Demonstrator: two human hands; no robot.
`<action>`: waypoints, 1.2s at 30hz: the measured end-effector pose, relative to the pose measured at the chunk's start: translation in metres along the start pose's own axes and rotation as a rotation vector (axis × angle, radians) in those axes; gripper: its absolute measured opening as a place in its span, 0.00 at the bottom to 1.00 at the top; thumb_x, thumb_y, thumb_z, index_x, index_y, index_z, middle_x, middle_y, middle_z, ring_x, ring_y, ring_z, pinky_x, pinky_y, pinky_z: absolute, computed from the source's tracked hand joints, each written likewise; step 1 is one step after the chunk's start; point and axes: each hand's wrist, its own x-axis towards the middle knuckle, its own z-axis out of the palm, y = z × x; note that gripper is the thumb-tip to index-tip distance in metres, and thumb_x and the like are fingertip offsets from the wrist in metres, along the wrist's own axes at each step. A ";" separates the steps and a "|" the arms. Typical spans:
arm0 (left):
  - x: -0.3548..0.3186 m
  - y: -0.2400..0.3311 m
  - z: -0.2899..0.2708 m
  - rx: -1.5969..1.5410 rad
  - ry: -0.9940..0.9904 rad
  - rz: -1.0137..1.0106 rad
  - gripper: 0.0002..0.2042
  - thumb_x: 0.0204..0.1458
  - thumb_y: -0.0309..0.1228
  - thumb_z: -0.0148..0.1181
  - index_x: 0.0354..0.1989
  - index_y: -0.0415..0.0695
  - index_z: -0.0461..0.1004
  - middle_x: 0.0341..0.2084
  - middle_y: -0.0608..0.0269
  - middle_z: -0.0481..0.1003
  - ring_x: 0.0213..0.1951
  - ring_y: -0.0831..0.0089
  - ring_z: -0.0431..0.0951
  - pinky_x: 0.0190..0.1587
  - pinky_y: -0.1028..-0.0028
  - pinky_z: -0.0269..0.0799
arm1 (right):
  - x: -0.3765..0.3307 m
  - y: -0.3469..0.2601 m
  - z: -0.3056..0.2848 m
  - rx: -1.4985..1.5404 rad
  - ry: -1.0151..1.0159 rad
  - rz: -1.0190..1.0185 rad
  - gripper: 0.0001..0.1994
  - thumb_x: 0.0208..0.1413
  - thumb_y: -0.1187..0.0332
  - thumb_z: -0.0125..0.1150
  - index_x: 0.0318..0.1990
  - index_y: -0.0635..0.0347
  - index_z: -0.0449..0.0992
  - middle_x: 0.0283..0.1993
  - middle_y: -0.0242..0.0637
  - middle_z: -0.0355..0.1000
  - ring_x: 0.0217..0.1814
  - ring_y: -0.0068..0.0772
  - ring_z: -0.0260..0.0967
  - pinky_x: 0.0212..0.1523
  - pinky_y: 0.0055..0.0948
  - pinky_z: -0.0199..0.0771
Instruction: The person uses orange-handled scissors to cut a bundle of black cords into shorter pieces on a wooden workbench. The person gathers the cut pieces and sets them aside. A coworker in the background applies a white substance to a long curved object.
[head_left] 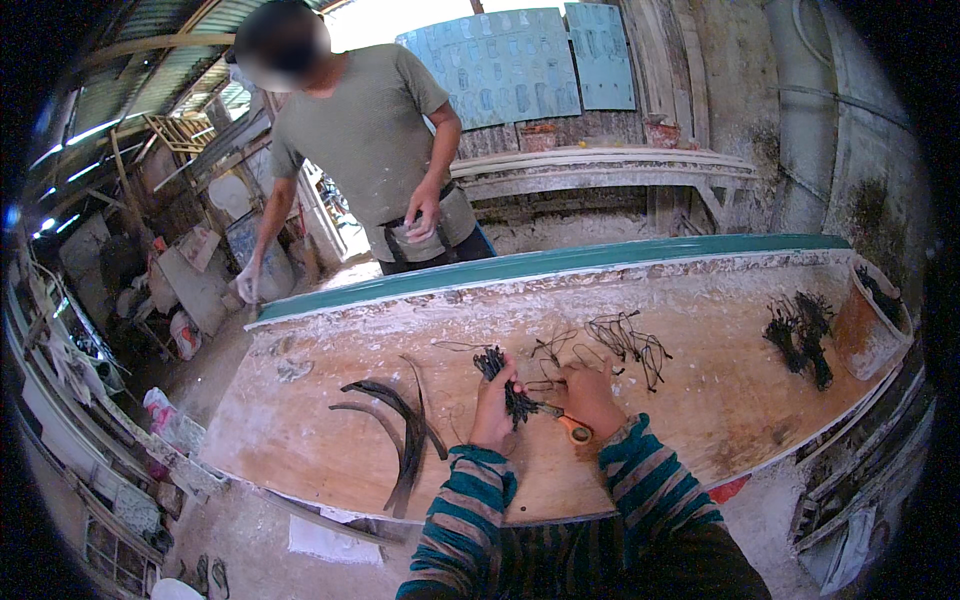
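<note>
Currently, the left hand (pixel 493 410) has its fingers curled closed around a bundle of black strands (pixel 517 401), whose ends show above and below the grip. The right hand (pixel 592 398) is just to the right, palm down and fingers bent low over the table (pixel 300 425); whether they pinch a strand cannot be told, as the back of the hand hides the tips. Scissors with orange handles (pixel 568 422) sit between the two hands, handle just beside the right palm, blades toward the bundle; held or merely lying there: unclear.

Beyond the right fingers: loose black strands (pixel 628 340), tangled and spread out. Left of the left fingers, well apart: curved black strips (pixel 410 430). Far to the right of the right fingers: black bunches (pixel 785 338), next to a brown bucket (pixel 862 335) with dark contents.

Progress, as judged: partway. Gathered: the thick bundle in the left fingers, and, apparently, the bunches by the bucket. Not yet gathered: the loose strands ahead of the right fingers. The strips look uncut, though their part in the work is uncertain.
</note>
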 end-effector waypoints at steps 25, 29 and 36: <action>-0.020 0.006 0.020 0.702 -0.182 0.341 0.15 0.44 0.28 0.64 0.40 0.39 0.69 0.31 0.69 0.72 0.33 0.81 0.69 0.37 0.81 0.66 | 0.004 -0.003 0.003 1.463 -0.009 -0.054 0.04 0.48 0.79 0.54 0.33 0.62 0.71 0.33 0.30 0.69 0.36 0.19 0.66 0.38 0.21 0.67; -0.030 0.008 0.029 0.733 -0.297 0.360 0.16 0.40 0.24 0.65 0.39 0.39 0.70 0.28 0.70 0.72 0.32 0.81 0.70 0.34 0.82 0.66 | 0.007 0.003 0.000 1.503 0.078 -0.078 0.05 0.49 0.77 0.54 0.34 0.63 0.71 0.33 0.30 0.69 0.33 0.18 0.66 0.35 0.21 0.68; -0.027 0.006 0.029 0.855 -0.225 0.400 0.14 0.40 0.26 0.66 0.35 0.40 0.70 0.27 0.68 0.73 0.30 0.81 0.71 0.33 0.79 0.68 | 0.008 0.002 -0.009 1.572 -0.028 0.009 0.06 0.50 0.77 0.55 0.37 0.64 0.71 0.31 0.31 0.70 0.30 0.19 0.66 0.32 0.20 0.69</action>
